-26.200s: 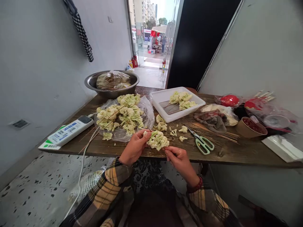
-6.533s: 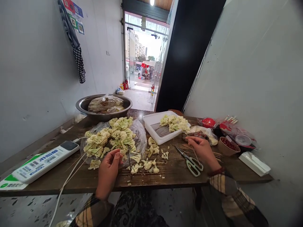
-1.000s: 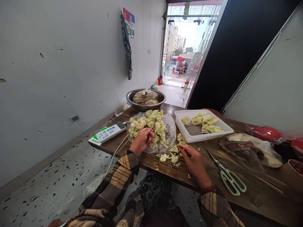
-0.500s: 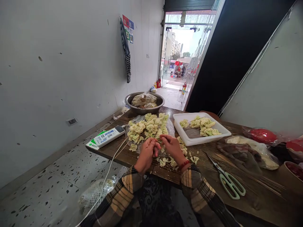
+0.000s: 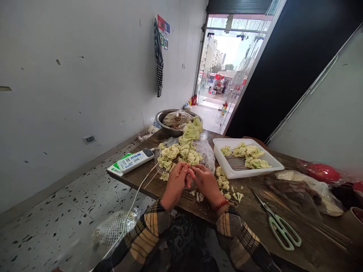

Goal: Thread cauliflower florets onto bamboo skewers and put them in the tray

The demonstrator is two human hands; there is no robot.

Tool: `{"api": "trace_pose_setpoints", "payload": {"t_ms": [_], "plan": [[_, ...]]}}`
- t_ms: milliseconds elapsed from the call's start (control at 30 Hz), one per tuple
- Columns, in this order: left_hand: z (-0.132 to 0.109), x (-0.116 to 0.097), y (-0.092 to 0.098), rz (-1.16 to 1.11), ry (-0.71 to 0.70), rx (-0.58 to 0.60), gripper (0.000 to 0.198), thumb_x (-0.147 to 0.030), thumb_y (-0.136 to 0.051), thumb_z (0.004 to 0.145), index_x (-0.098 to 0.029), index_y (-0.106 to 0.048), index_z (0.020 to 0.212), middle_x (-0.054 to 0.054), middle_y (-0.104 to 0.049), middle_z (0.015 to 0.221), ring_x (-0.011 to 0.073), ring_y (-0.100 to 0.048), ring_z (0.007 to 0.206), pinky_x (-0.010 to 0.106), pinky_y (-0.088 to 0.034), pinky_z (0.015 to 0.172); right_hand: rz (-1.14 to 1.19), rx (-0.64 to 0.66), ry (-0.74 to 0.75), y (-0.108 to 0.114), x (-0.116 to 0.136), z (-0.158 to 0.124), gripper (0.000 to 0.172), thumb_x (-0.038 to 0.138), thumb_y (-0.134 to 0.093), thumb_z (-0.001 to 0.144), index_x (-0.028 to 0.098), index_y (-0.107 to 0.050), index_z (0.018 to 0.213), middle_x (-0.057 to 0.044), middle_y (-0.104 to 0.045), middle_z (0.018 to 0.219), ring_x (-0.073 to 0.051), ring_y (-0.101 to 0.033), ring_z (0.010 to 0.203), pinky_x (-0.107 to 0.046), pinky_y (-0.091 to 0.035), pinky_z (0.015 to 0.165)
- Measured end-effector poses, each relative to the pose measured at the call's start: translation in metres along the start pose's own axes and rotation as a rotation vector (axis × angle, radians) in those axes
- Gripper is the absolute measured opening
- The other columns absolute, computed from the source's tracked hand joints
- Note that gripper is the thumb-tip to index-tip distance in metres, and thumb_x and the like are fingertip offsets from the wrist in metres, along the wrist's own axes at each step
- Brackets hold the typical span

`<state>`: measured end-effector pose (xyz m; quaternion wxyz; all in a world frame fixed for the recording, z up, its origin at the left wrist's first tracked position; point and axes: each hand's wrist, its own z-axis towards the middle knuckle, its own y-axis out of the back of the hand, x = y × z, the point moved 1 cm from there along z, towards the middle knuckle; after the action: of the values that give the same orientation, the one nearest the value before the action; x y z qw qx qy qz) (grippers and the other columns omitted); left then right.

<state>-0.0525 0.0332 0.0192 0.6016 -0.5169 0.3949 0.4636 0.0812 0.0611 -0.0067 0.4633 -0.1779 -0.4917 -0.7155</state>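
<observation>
My left hand (image 5: 176,181) and my right hand (image 5: 204,182) meet over the near edge of the wooden table (image 5: 255,223), fingers pinched together round the lower end of a thin bamboo skewer. The skewer rises up and away from me, carrying a cauliflower piece (image 5: 192,130) at its top. Just beyond my hands lies a heap of cauliflower florets (image 5: 174,155) on a clear plastic bag. Small loose florets (image 5: 224,184) lie scattered to the right of my right hand.
A white tray (image 5: 227,166) holds skewered cauliflower. A metal bowl (image 5: 164,120) stands at the far end. A white scale (image 5: 131,161) with a cable sits left. Green-handled scissors (image 5: 279,223), loose skewers, bagged food and red lids lie right.
One second ago my hands were apart, left in the heap, right among loose florets. They came together on a skewer, and the cauliflower on it has now risen above the heap.
</observation>
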Motion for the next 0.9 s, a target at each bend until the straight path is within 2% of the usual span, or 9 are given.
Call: {"api": "trace_pose_setpoints", "payload": {"t_ms": [67, 133, 200, 267, 400, 533, 633, 767, 900], "plan": [[-0.01, 0.001, -0.004, 0.103, -0.008, 0.031, 0.025, -0.044, -0.047, 0.087, -0.019, -0.049, 0.087, -0.003, -0.062, 0.066, 0.0056, -0.043, 0.036, 0.019, -0.03, 0.038, 0.044, -0.069, -0.045, 0.009, 0.001, 0.003, 0.028, 0.03, -0.048, 0.089, 0.019, -0.067, 0.107, -0.011, -0.065, 0.109, -0.023, -0.06, 0.1, -0.037, -0.048, 0.085], [-0.021, 0.005, -0.01, 0.194, -0.018, 0.078, 0.025, -0.043, -0.045, 0.089, -0.019, -0.05, 0.088, -0.003, -0.062, 0.065, 0.0063, -0.044, 0.035, 0.021, -0.032, 0.04, 0.163, -0.127, -0.118, 0.02, 0.006, 0.004, 0.037, 0.036, -0.039, 0.093, 0.017, -0.06, 0.117, -0.01, -0.067, 0.106, -0.018, -0.064, 0.084, -0.031, -0.051, 0.069], [-0.033, 0.01, -0.017, 0.265, -0.032, 0.124, 0.024, -0.041, -0.044, 0.09, -0.019, -0.052, 0.086, -0.003, -0.062, 0.065, 0.0069, -0.045, 0.036, 0.022, -0.035, 0.044, 0.394, -0.166, -0.229, 0.029, 0.011, 0.001, 0.039, 0.042, -0.044, 0.091, 0.016, -0.058, 0.118, -0.008, -0.068, 0.096, -0.013, -0.06, 0.065, -0.024, -0.046, 0.053], [-0.043, 0.016, -0.022, 0.29, -0.029, 0.151, 0.023, -0.04, -0.045, 0.09, -0.02, -0.055, 0.083, -0.002, -0.062, 0.066, 0.008, -0.046, 0.038, 0.023, -0.037, 0.047, 0.597, -0.204, -0.328, 0.035, 0.016, -0.005, 0.038, 0.043, -0.056, 0.084, 0.016, -0.06, 0.11, -0.004, -0.068, 0.084, -0.009, -0.053, 0.054, -0.021, -0.039, 0.046], [-0.056, 0.028, -0.029, 0.289, -0.004, 0.211, 0.021, -0.038, -0.049, 0.087, -0.022, -0.06, 0.079, 0.001, -0.062, 0.068, 0.0119, -0.048, 0.046, 0.025, -0.037, 0.049, 0.663, -0.271, -0.41, 0.042, 0.014, -0.023, 0.031, 0.039, -0.067, 0.075, 0.016, -0.064, 0.096, 0.001, -0.062, 0.069, -0.007, -0.047, 0.05, -0.02, -0.037, 0.046], [-0.059, 0.032, -0.035, 0.398, -0.05, 0.294, 0.02, -0.035, -0.049, 0.087, -0.022, -0.062, 0.08, 0.003, -0.06, 0.07, 0.0156, -0.052, 0.06, 0.024, -0.039, 0.055, 0.722, -0.308, -0.468, 0.049, 0.005, -0.039, 0.029, 0.039, -0.069, 0.072, 0.016, -0.065, 0.09, 0.002, -0.06, 0.069, -0.007, -0.046, 0.052, -0.019, -0.035, 0.046], [-0.056, 0.035, -0.038, 0.429, -0.026, 0.382, 0.019, -0.038, -0.052, 0.085, -0.021, -0.062, 0.085, 0.003, -0.06, 0.073, 0.016, -0.052, 0.062, 0.024, -0.039, 0.055, 0.76, -0.319, -0.48, 0.057, -0.002, -0.048, 0.031, 0.04, -0.068, 0.073, 0.016, -0.065, 0.092, 0.002, -0.058, 0.069, -0.007, -0.044, 0.053, -0.019, -0.034, 0.046], [-0.05, 0.046, -0.039, 0.44, 0.006, 0.32, 0.023, -0.039, -0.055, 0.084, -0.02, -0.063, 0.091, 0.003, -0.062, 0.074, 0.0155, -0.053, 0.061, 0.024, -0.04, 0.056, 0.807, -0.316, -0.489, 0.069, -0.009, -0.064, 0.028, 0.038, -0.068, 0.073, 0.017, -0.066, 0.091, 0.003, -0.055, 0.067, -0.006, -0.041, 0.052, -0.019, -0.031, 0.046], [-0.045, 0.058, -0.04, 0.562, -0.096, 0.3, 0.018, -0.035, -0.059, 0.082, -0.021, -0.064, 0.091, 0.005, -0.066, 0.084, 0.0183, -0.058, 0.074, 0.027, -0.043, 0.068, 0.895, -0.231, -0.505, 0.079, -0.014, -0.084, 0.025, 0.036, -0.067, 0.075, 0.016, -0.067, 0.09, 0.002, -0.055, 0.068, -0.007, -0.04, 0.054, -0.02, -0.032, 0.048]]}}
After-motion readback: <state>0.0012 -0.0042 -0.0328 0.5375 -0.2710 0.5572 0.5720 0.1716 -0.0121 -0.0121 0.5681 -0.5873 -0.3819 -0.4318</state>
